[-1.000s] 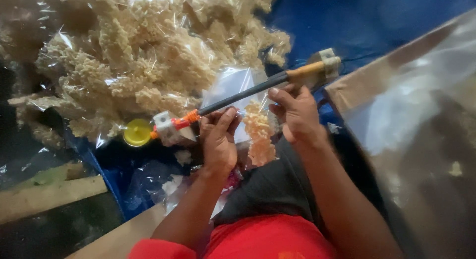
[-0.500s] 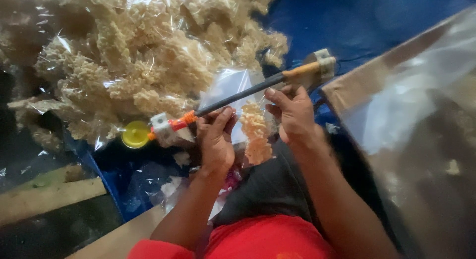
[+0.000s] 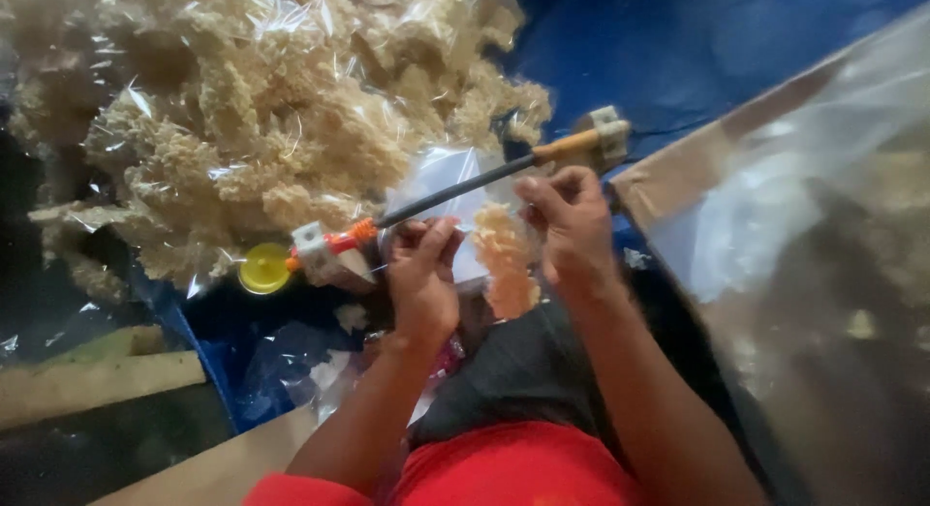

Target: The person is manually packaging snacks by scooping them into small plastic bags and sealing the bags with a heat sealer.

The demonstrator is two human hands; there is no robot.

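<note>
My left hand (image 3: 422,272) and my right hand (image 3: 568,225) pinch the two sides of a small clear plastic bag (image 3: 455,191) that holds a pale, crinkly strip of snack (image 3: 505,256). The bag's top lies against a long dark rod (image 3: 455,190) with an orange spring and a white block (image 3: 320,251) at its left end, a yellow knob (image 3: 263,269) beyond it, and a wooden handle (image 3: 572,144) at its right end. Both hands sit just below the rod, over my lap.
A big heap of the same pale snack in clear wrappers (image 3: 262,109) fills the upper left. A blue sheet (image 3: 697,51) lies under everything. A large clear sack (image 3: 823,206) stands at the right. Wooden boards (image 3: 97,370) are at the lower left.
The view has shifted a little, so the rod, bag and hands sit slightly to the left. My right fingers have curled in tighter on the bag's edge.
</note>
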